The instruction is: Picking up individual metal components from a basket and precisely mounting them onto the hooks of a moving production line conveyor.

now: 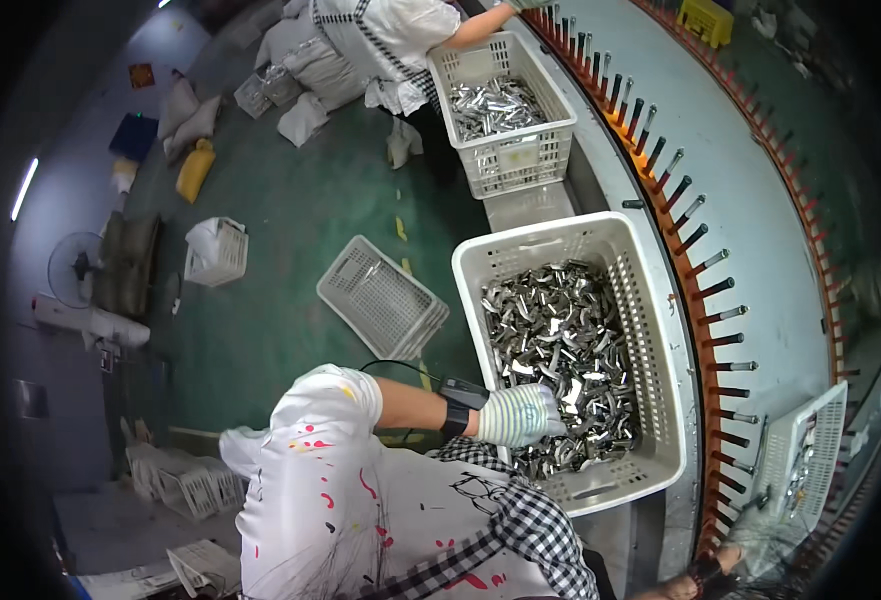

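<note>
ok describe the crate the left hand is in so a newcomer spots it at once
Find the curved orange rail lined with rods. Just left of it sits a large white crate of small metal parts. Unlike the upper crate behind it, this one has the striped-gloved left hand in it.

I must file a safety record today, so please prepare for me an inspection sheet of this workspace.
Surface: metal ledge beside a curved rail carrying pegs.
Job's things: large white basket with many loose metal parts; tilted white basket at right, contents unclear.
Clutter: grey basket and yellow sack on the green floor.
Hands: left hand gloved, fingertips among the metal parts; right hand gloved, near the tilted white basket, contact unclear.
Cables: thin black cable near the left forearm.
Surroundings: co-worker beside another white basket; fan at far left.
</note>
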A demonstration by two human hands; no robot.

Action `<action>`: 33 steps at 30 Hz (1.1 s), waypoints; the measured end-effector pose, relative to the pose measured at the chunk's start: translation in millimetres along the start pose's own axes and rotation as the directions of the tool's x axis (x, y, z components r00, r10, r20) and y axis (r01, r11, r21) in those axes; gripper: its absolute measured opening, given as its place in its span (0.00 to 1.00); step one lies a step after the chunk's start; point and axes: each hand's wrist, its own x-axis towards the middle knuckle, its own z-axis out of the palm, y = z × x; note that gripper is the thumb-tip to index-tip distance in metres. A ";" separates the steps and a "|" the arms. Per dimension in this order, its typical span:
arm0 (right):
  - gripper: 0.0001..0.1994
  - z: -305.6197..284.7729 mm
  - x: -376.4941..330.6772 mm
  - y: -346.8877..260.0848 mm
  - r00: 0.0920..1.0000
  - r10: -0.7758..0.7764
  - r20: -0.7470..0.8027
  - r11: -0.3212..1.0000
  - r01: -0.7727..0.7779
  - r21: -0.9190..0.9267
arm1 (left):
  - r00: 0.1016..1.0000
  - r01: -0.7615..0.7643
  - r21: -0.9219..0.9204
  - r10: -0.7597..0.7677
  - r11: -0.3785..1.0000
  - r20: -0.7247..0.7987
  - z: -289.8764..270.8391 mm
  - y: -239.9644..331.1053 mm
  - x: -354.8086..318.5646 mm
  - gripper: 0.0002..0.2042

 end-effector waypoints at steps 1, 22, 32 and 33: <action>0.19 -2.1 14.3 52.4 0.987 0.082 0.136 0.993 -0.092 0.068 | 0.999 -0.022 -0.010 0.022 1.000 -0.037 -0.2 -0.4 1.8 0.17; 0.18 107.7 -216.8 -211.7 0.774 -0.367 0.516 0.927 0.259 0.272 | 0.955 0.242 -0.417 -0.290 0.876 -0.054 40.1 62.8 40.7 0.28; 0.32 67.2 -157.6 -164.0 0.962 -0.164 0.220 0.944 0.089 0.317 | 0.976 -0.199 0.007 0.199 0.980 -0.090 36.6 1.9 -11.1 0.19; 0.31 54.4 -141.2 -140.5 0.989 -0.134 0.056 0.959 0.116 0.257 | 0.971 -0.235 -0.020 0.234 0.972 -0.050 36.9 2.2 -8.8 0.19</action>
